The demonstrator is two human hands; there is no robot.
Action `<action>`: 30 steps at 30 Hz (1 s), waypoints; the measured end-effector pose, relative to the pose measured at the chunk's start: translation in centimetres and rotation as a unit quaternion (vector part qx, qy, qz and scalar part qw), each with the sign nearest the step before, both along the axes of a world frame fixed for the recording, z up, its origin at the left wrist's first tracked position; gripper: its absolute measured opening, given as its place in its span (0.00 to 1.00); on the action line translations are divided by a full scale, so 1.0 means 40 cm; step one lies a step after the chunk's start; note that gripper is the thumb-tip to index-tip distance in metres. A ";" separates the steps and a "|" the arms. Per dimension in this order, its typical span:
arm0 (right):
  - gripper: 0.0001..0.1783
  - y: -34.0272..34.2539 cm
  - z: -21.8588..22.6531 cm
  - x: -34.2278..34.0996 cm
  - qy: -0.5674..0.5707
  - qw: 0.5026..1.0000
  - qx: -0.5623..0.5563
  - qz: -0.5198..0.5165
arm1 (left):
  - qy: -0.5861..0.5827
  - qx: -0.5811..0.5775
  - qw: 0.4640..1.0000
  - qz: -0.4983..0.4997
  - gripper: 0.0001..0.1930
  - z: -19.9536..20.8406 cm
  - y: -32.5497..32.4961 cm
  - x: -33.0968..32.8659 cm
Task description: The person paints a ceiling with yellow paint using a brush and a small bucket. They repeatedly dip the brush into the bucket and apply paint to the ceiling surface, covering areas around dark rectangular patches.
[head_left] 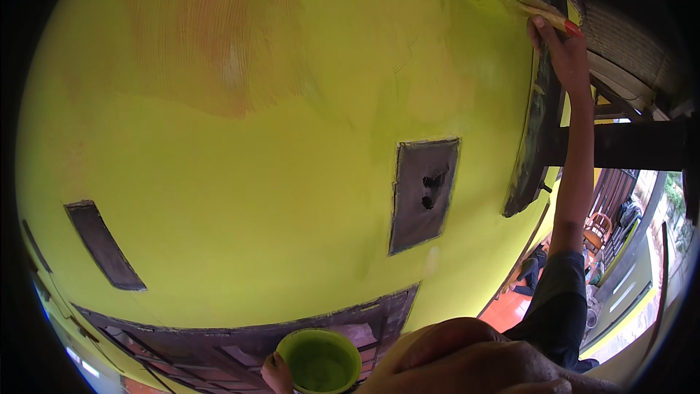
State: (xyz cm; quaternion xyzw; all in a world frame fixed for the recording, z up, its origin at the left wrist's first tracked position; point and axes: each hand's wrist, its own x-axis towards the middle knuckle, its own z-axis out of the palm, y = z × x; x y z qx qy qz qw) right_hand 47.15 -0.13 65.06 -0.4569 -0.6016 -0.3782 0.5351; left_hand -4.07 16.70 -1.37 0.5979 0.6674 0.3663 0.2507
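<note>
My right hand (pixel 555 35) is raised high at the right, its fingers closed around the wooden handle of a paintbrush (pixel 541 12) with a red end. The bristles point left and rest against the yellow-green wall (pixel 240 175), next to a dark wooden edge. Down at the lower middle, my left hand (pixel 277 373) grips the rim of a round green tub (pixel 319 332). Green paint (pixel 321 369) lies inside it. An orange-brown patch (pixel 226 51) with streaked brush marks shows through on the upper left of the wall.
Two dark panels are set in the wall, a broad one (pixel 415 208) and a narrow one (pixel 106 248). A dark window frame (pixel 219 335) runs below. Dark beams (pixel 627 146) stand at the right. Far below are a wooden chair (pixel 598 230) and an orange floor (pixel 507 310).
</note>
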 end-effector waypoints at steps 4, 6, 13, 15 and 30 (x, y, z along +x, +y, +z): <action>0.17 -0.004 0.029 -0.009 0.005 0.999 0.010 -0.040 | -0.043 0.013 0.999 0.018 0.25 0.014 -0.005 0.010; 0.15 -0.012 -0.011 -0.013 -0.005 0.996 0.038 -0.085 | -0.042 0.027 0.998 0.044 0.17 0.032 -0.005 0.019; 0.16 0.040 -0.207 0.040 -0.195 0.973 0.078 -0.098 | -0.035 0.042 0.998 0.032 0.17 0.070 -0.006 0.019; 0.17 0.064 -0.228 0.058 -0.222 0.965 0.077 -0.113 | -0.034 0.038 0.998 0.030 0.17 0.062 -0.002 0.016; 0.17 0.070 -0.284 0.061 -0.188 0.976 0.001 -0.108 | -0.055 0.099 0.993 0.026 0.17 -0.007 0.012 0.006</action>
